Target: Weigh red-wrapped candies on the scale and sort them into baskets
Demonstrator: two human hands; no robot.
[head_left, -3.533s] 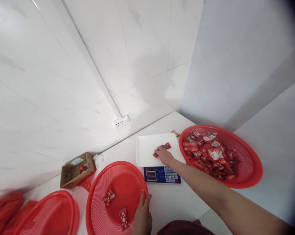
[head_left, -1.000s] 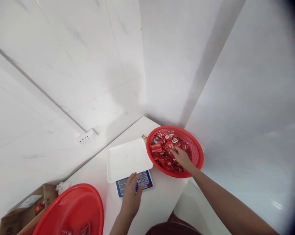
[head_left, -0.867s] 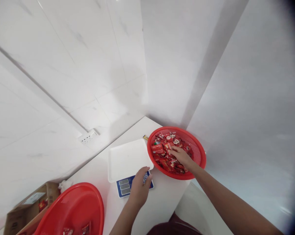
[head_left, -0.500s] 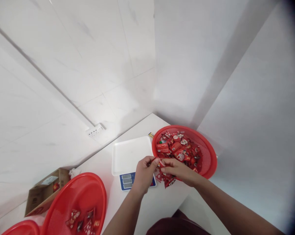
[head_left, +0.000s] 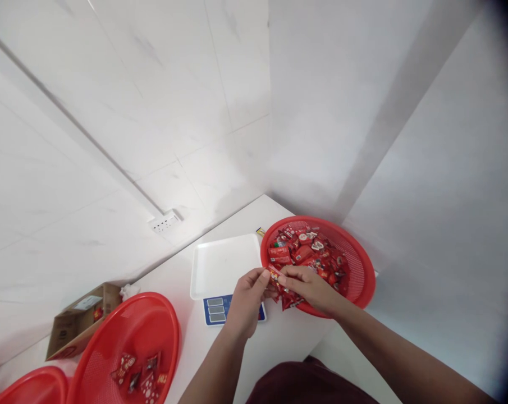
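My left hand (head_left: 246, 300) pinches one end of a small red printed packet (head_left: 274, 274) between thumb and fingers. On its other end, the fingers of my right hand (head_left: 310, 287) are closed. This happens at the near left rim of a red mesh basket (head_left: 361, 280), which holds many similar shiny red packets (head_left: 306, 253). More red packets (head_left: 288, 300) show just below my fingers; whether they are held or lie on the rim, I cannot tell. Left of my hands stands a scale with a white tray (head_left: 226, 266) and a blue display panel (head_left: 215, 310), partly covered by my left hand.
At lower left is a second red basket (head_left: 152, 320) with several red packets (head_left: 148, 381) inside, beside another red basket (head_left: 39, 387). Behind them stands an open cardboard box (head_left: 74, 331). Walls meet behind the white table (head_left: 254, 213); a socket (head_left: 164, 221) is on the left one.
The packet between my hands has turned, so more of its printed face shows. My right hand has shifted slightly up and left. The view has moved a little.
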